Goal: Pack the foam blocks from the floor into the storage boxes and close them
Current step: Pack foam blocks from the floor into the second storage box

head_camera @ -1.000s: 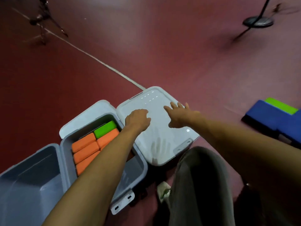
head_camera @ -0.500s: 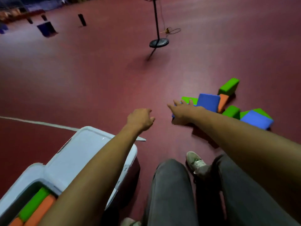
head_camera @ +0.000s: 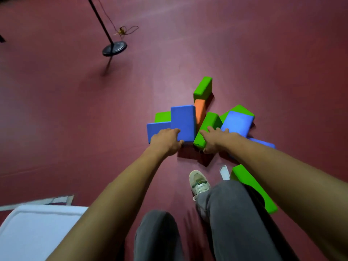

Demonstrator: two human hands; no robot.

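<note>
A heap of blue, green and orange foam blocks lies on the red floor ahead of me. My left hand grips the near end of a tall blue block, thumb under its edge. My right hand grips the near end of a green block that leans in the heap. Another blue block lies tilted to the right, an orange block stands behind, and a green block tops the far end. A closed white box lid shows at the bottom left.
A long green block lies by my right leg, next to a white scrap. My shoe stands just short of the heap. A black stand with a round base and a loose cable rises at the back left.
My view swung from the boxes to the block heap. Both hands left the closed lid, reached forward and took hold of a blue block and a green block.
</note>
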